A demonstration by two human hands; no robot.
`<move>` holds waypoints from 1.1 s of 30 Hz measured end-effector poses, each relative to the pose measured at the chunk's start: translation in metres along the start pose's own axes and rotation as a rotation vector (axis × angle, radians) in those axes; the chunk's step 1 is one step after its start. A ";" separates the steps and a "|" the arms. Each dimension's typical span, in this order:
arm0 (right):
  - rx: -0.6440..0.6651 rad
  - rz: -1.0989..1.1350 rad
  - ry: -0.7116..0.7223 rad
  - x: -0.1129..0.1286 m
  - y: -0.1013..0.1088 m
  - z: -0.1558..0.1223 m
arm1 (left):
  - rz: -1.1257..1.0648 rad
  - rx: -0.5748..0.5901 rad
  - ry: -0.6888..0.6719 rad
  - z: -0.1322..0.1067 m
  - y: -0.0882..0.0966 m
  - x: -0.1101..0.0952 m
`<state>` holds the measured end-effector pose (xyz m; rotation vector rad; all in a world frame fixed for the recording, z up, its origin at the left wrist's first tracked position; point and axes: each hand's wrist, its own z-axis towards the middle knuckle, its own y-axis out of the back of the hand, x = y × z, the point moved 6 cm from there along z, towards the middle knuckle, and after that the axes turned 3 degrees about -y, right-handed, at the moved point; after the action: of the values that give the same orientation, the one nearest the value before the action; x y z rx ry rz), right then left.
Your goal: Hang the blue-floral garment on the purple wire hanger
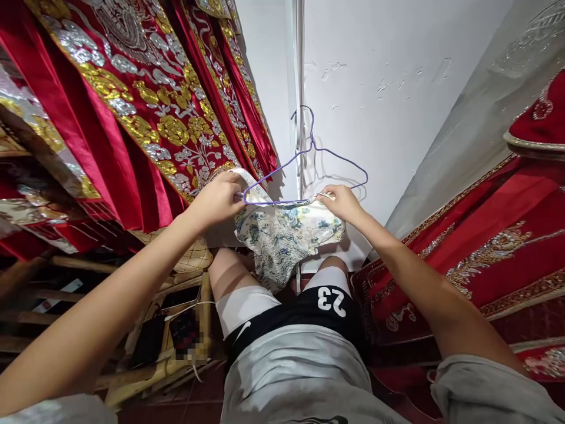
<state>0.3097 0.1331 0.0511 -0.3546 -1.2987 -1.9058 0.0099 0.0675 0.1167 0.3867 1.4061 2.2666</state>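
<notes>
A purple wire hanger (309, 154) is held out in front of me against the white wall. A pale floral-print garment (285, 235) hangs from its lower bar over my knees. My left hand (218, 197) is closed on the hanger's left end together with the cloth there. My right hand (341, 201) pinches the garment's edge at the bar near the hanger's right side. Both arms reach forward at chest height.
Red garments with gold and silver embroidery (145, 112) hang close on the left. More red embroidered cloth (494, 253) lies on the right. A wooden rack (176, 330) with a phone and cable stands low left. The white wall (388, 88) is straight ahead.
</notes>
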 end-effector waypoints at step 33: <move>0.206 0.655 -0.249 0.007 0.095 -0.013 | -0.329 -0.417 0.151 0.063 -0.008 0.018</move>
<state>0.3775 0.1027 0.1126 -0.8158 -1.3127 -1.1950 0.0253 0.1284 0.1373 -0.1428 0.9377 2.2635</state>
